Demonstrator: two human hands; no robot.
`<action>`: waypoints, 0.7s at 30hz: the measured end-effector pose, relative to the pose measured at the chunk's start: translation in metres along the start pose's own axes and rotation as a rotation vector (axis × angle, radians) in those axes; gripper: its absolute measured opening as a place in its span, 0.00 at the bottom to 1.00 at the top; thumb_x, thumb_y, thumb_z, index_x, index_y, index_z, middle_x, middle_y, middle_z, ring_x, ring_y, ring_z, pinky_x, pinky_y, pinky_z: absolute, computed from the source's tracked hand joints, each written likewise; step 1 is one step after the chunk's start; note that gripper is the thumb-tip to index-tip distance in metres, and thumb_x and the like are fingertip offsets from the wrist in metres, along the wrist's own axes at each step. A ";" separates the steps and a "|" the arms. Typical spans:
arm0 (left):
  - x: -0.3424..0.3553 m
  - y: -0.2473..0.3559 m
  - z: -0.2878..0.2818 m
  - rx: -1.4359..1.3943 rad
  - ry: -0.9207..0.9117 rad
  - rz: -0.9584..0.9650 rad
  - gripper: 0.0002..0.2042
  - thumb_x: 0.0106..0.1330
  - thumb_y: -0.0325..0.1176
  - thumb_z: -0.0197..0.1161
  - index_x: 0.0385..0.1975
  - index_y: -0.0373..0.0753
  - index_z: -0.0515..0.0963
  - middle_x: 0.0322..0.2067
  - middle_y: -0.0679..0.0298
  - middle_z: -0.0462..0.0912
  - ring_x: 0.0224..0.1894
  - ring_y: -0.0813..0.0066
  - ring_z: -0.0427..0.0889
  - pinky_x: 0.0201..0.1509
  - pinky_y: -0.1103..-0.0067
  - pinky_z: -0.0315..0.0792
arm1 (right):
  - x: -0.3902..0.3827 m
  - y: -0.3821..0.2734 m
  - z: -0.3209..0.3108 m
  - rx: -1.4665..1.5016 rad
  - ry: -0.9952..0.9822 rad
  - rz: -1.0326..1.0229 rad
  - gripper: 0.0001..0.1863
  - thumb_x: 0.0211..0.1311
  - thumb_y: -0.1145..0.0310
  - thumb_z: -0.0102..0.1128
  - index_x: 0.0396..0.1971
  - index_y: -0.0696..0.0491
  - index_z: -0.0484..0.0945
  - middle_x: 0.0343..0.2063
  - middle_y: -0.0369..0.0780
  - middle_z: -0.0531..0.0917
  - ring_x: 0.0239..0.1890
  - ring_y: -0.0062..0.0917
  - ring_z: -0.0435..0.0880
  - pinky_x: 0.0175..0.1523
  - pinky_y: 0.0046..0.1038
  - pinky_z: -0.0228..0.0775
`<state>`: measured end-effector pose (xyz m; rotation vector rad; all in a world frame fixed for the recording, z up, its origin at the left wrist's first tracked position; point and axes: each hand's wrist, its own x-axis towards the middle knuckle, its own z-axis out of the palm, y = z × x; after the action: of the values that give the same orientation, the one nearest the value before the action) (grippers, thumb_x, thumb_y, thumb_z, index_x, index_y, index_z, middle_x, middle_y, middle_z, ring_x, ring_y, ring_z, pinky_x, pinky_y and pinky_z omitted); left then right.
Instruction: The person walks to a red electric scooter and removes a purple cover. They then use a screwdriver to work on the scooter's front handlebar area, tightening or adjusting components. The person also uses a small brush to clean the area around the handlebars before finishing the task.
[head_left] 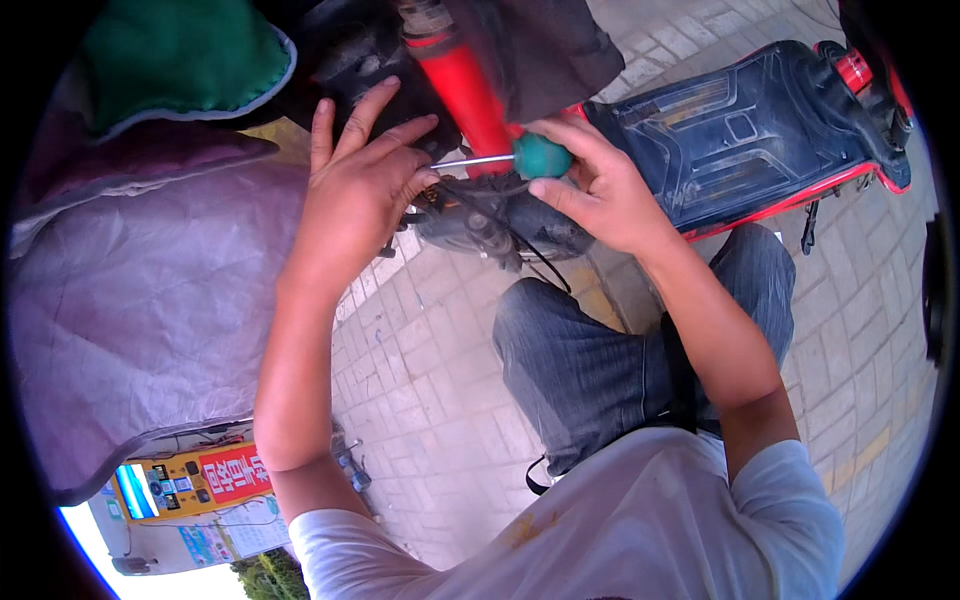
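Observation:
My right hand (pixel 610 190) is closed around the round green handle of a screwdriver (pixel 543 158). The shaft points left, toward the front of a red and black scooter. My left hand (pixel 365 185) has its fingers spread against the dark parts behind the red column (pixel 465 95), with its thumb beside the screwdriver's tip. What the tip touches is hidden by that thumb. Below both hands are a dusty wheel (pixel 545 222) and a loose black cable (pixel 525 240).
The scooter's black footboard (pixel 740 127) with red edging extends to the right. A purple-grey cover (pixel 160 290) and a green padded cloth (pixel 180 60) hang at the left. Behind, at lower left, stands a yellow and red machine (pixel 190 482). Grey paving (pixel 420 400) lies beneath.

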<state>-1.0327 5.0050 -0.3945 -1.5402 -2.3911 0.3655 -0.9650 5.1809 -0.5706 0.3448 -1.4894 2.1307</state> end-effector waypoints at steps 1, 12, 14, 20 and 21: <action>-0.002 -0.001 0.002 0.002 0.005 -0.003 0.09 0.59 0.38 0.62 0.31 0.39 0.80 0.52 0.69 0.78 0.68 0.64 0.58 0.70 0.57 0.37 | -0.001 -0.001 0.001 0.082 -0.013 0.076 0.27 0.52 0.76 0.68 0.53 0.59 0.69 0.48 0.39 0.74 0.50 0.25 0.75 0.57 0.26 0.67; -0.002 0.000 0.009 -0.061 0.237 -0.038 0.27 0.51 0.28 0.68 0.53 0.41 0.68 0.52 0.63 0.76 0.63 0.62 0.66 0.69 0.59 0.49 | -0.002 -0.018 0.003 0.282 0.108 0.188 0.28 0.52 0.77 0.68 0.52 0.63 0.67 0.45 0.41 0.77 0.47 0.21 0.76 0.54 0.22 0.69; -0.001 0.001 0.013 -0.065 0.319 -0.045 0.30 0.50 0.25 0.68 0.56 0.41 0.66 0.53 0.62 0.75 0.61 0.62 0.69 0.68 0.61 0.53 | -0.001 -0.021 0.001 0.320 0.145 0.211 0.26 0.52 0.77 0.67 0.51 0.63 0.67 0.43 0.42 0.78 0.45 0.23 0.78 0.51 0.24 0.71; 0.003 -0.007 0.033 0.062 0.512 -0.049 0.27 0.50 0.24 0.58 0.55 0.42 0.70 0.51 0.60 0.76 0.55 0.65 0.74 0.63 0.63 0.62 | -0.011 -0.053 -0.001 0.655 0.031 0.421 0.20 0.58 0.67 0.61 0.46 0.62 0.68 0.37 0.49 0.80 0.35 0.31 0.83 0.38 0.27 0.79; 0.005 -0.010 0.037 0.116 0.565 -0.031 0.23 0.50 0.26 0.56 0.51 0.41 0.74 0.49 0.61 0.77 0.52 0.66 0.75 0.62 0.65 0.63 | -0.016 -0.055 0.003 0.705 -0.035 0.423 0.21 0.59 0.65 0.61 0.46 0.61 0.68 0.39 0.52 0.79 0.36 0.33 0.83 0.38 0.27 0.79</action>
<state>-1.0559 5.0032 -0.4250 -1.3318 -1.9150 0.0452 -0.9222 5.1887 -0.5338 0.3262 -0.8197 2.9714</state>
